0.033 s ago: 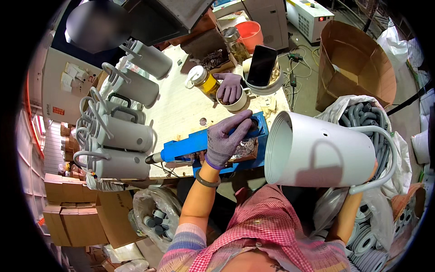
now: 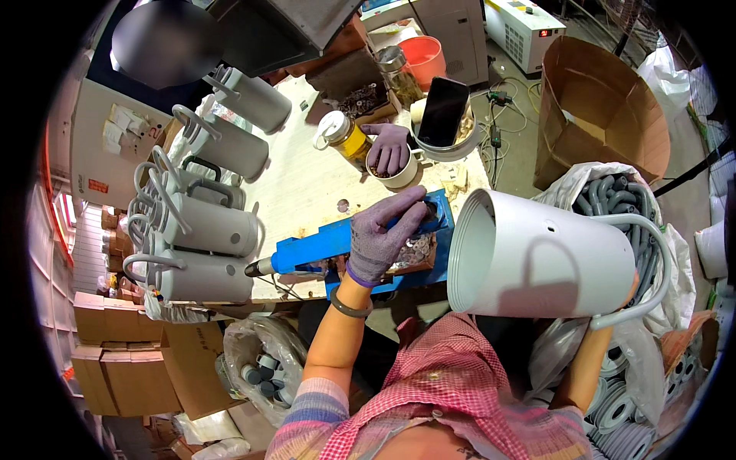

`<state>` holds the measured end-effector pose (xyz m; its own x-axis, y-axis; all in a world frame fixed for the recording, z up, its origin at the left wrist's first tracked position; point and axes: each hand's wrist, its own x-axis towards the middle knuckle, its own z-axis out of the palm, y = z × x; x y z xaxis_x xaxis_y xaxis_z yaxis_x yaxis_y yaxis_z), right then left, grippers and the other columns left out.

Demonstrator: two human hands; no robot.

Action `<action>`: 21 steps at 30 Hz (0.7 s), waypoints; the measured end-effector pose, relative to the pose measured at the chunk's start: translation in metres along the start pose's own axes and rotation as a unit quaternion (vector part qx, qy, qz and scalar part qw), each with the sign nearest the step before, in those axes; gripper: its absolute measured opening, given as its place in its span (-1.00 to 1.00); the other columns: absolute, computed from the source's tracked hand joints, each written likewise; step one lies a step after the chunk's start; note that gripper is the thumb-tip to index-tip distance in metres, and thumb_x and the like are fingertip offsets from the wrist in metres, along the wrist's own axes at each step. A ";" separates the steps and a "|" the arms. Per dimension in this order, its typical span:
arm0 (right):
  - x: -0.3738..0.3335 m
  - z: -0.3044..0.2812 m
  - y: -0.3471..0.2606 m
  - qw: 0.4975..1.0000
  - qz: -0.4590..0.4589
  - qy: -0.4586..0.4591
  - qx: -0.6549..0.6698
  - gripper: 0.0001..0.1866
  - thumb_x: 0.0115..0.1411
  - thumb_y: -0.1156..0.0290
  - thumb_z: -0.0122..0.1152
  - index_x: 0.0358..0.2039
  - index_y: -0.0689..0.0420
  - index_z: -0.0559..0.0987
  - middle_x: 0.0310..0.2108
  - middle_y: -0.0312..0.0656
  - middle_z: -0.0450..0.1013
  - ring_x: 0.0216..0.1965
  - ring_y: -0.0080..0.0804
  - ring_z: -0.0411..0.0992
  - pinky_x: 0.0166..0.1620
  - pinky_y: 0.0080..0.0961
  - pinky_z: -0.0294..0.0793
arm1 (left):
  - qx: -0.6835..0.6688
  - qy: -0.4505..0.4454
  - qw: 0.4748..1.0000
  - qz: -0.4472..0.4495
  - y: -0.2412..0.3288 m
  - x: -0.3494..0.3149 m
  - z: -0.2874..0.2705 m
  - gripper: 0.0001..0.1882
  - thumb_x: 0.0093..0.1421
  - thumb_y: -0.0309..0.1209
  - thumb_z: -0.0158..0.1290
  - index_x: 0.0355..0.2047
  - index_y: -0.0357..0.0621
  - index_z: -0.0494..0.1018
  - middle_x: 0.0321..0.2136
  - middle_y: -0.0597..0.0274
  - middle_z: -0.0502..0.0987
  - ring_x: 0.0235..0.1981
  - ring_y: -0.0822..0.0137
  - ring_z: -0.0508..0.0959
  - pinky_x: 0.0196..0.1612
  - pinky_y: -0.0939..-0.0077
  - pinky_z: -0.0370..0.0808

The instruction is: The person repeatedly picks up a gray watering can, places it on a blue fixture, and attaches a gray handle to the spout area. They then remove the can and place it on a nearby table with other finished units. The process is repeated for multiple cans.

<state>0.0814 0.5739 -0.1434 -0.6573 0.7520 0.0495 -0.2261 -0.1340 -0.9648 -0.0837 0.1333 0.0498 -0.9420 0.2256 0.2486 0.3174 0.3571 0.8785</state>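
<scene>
My left hand (image 2: 383,234), in a purple-grey glove, lies over a blue metal fixture (image 2: 314,249) at the table's front edge. Its fingers stretch right toward a dark opening in the fixture's end block, thumb and forefinger a little apart; no held part shows between them. My right hand (image 2: 633,290) supports a large pale grey canister (image 2: 548,264) from its far right end. Most of that hand is hidden behind the canister. The canister lies on its side, its open mouth facing the fixture, and a curved grey handle (image 2: 665,264) arches off its right end.
Several grey canisters with handles (image 2: 211,222) line the table's left side. A cup (image 2: 399,178) with a loose glove, a yellow-labelled jar (image 2: 353,146) and a phone (image 2: 445,111) stand behind the fixture. At right are a sack of grey handles (image 2: 621,195) and a cardboard box (image 2: 556,130).
</scene>
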 end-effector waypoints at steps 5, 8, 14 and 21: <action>0.012 -0.006 -0.006 1.000 -0.019 -0.015 -0.013 -0.52 0.38 0.15 -0.18 0.08 0.24 0.46 -0.08 -0.12 0.52 -0.09 -0.34 0.50 -0.02 -0.45 0.52 | -0.033 -0.024 0.999 0.005 -0.003 0.001 -0.001 -0.68 0.22 -0.47 0.20 0.00 -0.22 0.58 -0.03 0.04 0.59 -0.05 0.34 0.59 0.02 0.50 0.52; 0.026 -0.004 -0.020 0.998 -0.039 -0.034 -0.024 -0.52 0.38 0.15 -0.18 0.08 0.24 0.46 -0.08 -0.12 0.52 -0.09 -0.34 0.50 -0.02 -0.45 0.52 | -0.062 -0.059 0.996 -0.025 -0.003 -0.001 -0.007 -0.43 0.16 -0.43 0.27 0.19 -0.21 0.41 0.09 0.07 0.50 0.06 0.30 0.52 0.12 0.42 0.47; 0.043 0.094 -0.096 0.991 -0.012 -0.107 0.084 -0.55 0.39 0.19 -0.23 0.01 0.27 0.46 -0.09 -0.14 0.49 -0.10 -0.40 0.48 -0.05 -0.46 0.51 | -0.191 0.006 0.981 -0.024 0.003 -0.025 -0.018 -0.15 0.11 -0.43 0.31 0.36 -0.28 0.13 0.16 0.06 0.40 0.14 0.30 0.41 0.19 0.39 0.40; 0.033 0.203 -0.103 0.988 0.038 -0.145 0.026 -0.47 0.24 0.00 -0.08 -0.05 0.21 0.49 -0.17 -0.18 0.46 -0.17 -0.46 0.42 -0.11 -0.57 0.40 | -0.264 0.106 0.949 -0.132 0.010 -0.093 -0.005 -0.64 0.30 -0.47 -0.14 0.02 -0.40 0.45 -0.11 0.13 0.55 -0.12 0.40 0.50 0.00 0.54 0.42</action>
<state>-0.0633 0.4814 0.0099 -0.8506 0.5228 0.0567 -0.1999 -0.2216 -0.9544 0.0066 0.1111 0.0375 -0.9997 -0.0161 0.0180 0.0201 -0.1412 0.9898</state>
